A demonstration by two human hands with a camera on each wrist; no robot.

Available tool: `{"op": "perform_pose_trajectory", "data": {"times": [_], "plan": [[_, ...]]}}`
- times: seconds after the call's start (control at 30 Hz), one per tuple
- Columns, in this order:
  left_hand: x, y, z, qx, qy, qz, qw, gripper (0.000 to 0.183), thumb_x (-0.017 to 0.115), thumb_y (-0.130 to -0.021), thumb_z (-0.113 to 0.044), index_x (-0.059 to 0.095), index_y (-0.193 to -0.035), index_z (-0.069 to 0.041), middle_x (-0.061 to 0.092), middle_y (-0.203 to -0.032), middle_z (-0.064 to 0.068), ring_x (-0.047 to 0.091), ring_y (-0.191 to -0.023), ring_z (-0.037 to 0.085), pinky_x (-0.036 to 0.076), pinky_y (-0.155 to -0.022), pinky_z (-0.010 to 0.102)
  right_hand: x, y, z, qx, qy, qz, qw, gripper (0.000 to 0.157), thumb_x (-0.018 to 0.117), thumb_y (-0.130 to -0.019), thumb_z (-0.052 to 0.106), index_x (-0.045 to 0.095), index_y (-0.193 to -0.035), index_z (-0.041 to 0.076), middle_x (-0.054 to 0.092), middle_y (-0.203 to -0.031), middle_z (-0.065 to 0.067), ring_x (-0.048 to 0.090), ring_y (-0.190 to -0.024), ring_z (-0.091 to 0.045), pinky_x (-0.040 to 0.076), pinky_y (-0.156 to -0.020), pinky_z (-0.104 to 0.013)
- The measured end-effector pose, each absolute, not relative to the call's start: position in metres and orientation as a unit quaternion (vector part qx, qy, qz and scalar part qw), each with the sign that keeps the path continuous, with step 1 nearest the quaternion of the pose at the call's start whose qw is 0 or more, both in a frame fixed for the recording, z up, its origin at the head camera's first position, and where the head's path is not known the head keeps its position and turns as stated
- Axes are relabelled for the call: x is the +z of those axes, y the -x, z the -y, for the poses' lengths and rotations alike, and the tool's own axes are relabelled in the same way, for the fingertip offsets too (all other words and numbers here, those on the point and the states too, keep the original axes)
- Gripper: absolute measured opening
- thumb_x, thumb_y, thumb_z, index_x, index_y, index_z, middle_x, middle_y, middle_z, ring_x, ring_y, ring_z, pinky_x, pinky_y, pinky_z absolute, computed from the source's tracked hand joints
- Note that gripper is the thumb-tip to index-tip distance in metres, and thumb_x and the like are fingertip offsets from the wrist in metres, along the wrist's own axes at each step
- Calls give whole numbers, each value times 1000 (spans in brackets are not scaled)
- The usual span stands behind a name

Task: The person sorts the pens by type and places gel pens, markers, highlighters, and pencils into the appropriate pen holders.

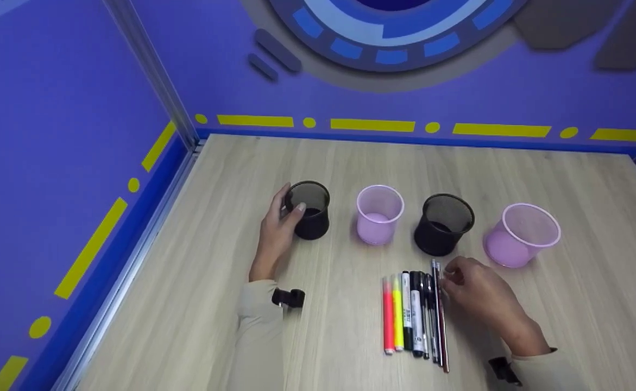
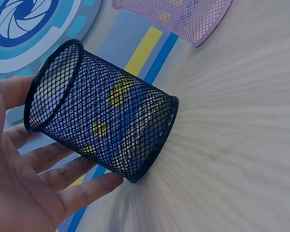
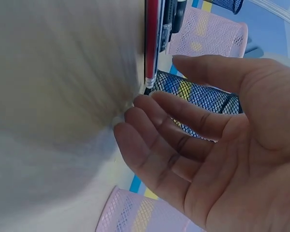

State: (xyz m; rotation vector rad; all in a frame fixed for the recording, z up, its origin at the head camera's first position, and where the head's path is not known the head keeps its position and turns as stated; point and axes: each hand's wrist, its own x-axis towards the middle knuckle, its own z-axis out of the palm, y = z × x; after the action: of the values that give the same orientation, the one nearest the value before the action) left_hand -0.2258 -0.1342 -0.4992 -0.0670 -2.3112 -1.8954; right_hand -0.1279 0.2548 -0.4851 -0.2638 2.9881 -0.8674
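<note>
My left hand [image 1: 278,231] holds the leftmost black mesh pen cup [image 1: 313,225], its thumb at the near side of the rim and the other fingers around the far side. In the left wrist view that cup [image 2: 106,111] is empty. My right hand [image 1: 486,293] hovers at the right end of a row of pens, fingers loosely bent with nothing between them. Nearest to it lie slim pencils [image 1: 440,326]. Leftward in the row come black pens [image 1: 427,304], black-and-white markers [image 1: 416,309], a yellow highlighter [image 1: 398,317] and a pink highlighter [image 1: 388,320].
Right of the held cup stand a pink mesh cup [image 1: 376,231], another black mesh cup [image 1: 436,239] and a second pink one [image 1: 508,250], all upright on the wooden table [image 1: 339,336]. A blue wall [image 1: 241,98] rises behind the table and another at the left.
</note>
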Motion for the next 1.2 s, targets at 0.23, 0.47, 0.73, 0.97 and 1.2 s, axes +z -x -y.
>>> {"op": "perform_pose_trajectory", "data": {"times": [0.23, 0.47, 0.73, 0.97, 1.2], "plan": [[-499, 225, 134, -630, 15, 773, 71, 69, 66, -104, -37, 41, -165, -17, 43, -165, 12, 44, -148, 35, 36, -121, 43, -489, 131, -252, -253, 86, -964, 17, 20, 83, -86, 12, 65, -95, 6, 57, -86, -4, 54, -73, -21, 48, -64, -43], [-500, 225, 133, -618, 30, 782, 72, 68, 64, -106, -35, 38, -166, -15, 41, -166, 14, 43, -149, 35, 37, -121, 40, -493, 133, -252, -247, 71, -966, 10, 15, 75, -84, 7, 63, -93, 5, 61, -84, -6, 54, -71, -22, 48, -62, -46], [-499, 227, 133, -621, 24, 779, 77, 68, 65, -105, -34, 39, -165, -14, 43, -165, 14, 42, -150, 33, 37, -121, 38, -494, 138, -253, -257, 50, -965, 2, 9, 69, -82, 4, 63, -89, 4, 64, -77, -6, 57, -68, -24, 48, -59, -49], [-497, 231, 134, -619, 24, 781, 80, 69, 65, -105, -35, 39, -165, -15, 43, -165, 12, 43, -150, 30, 37, -121, 36, -492, 141, -253, -259, 51, -964, 4, 12, 71, -82, 3, 62, -89, 3, 63, -78, -6, 56, -69, -25, 47, -60, -46], [-501, 228, 135, -618, 25, 782, 76, 69, 65, -105, -36, 40, -165, -15, 43, -165, 11, 44, -149, 29, 36, -121, 38, -492, 137, -252, -261, 47, -964, 11, 15, 70, -81, 3, 64, -94, 0, 67, -81, -10, 60, -71, -28, 50, -63, -52]]}}
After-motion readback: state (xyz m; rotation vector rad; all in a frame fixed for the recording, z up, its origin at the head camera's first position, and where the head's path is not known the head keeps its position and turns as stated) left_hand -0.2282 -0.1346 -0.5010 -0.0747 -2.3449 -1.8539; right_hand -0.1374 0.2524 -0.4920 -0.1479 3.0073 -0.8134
